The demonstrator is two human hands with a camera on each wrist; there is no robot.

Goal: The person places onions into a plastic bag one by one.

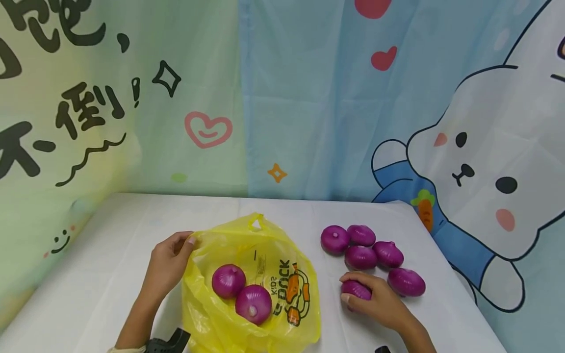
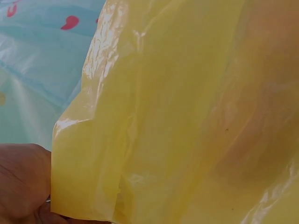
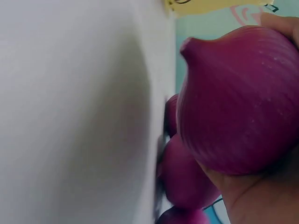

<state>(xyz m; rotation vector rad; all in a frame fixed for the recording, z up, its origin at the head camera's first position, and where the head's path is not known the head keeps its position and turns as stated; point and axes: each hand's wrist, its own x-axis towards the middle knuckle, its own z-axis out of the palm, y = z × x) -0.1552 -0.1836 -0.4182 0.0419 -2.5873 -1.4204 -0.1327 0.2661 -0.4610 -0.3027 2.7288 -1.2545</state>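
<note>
A yellow plastic bag [image 1: 234, 240] with a carrot-shaped print lies spread on the white table. My left hand [image 1: 166, 267] pinches its upper left edge between thumb and fingers; in the left wrist view the yellow film [image 2: 154, 121] covers most of the picture. Two purple onions, one [image 1: 228, 281] behind the other [image 1: 253, 305], sit in the bag. Right of the bag, my right hand [image 1: 384, 300] grips another purple onion [image 3: 243, 102], which the right wrist view shows just off the table. Several more onions [image 1: 360, 258] lie grouped beyond and beside that hand.
The white table [image 1: 145, 215] runs back to a printed curtain [image 1: 300, 98] with hearts and a cartoon rabbit. One onion [image 1: 406, 282] lies close to the right hand's knuckles. A black wrist device [image 1: 169, 341] sits on the left wrist, near the bag.
</note>
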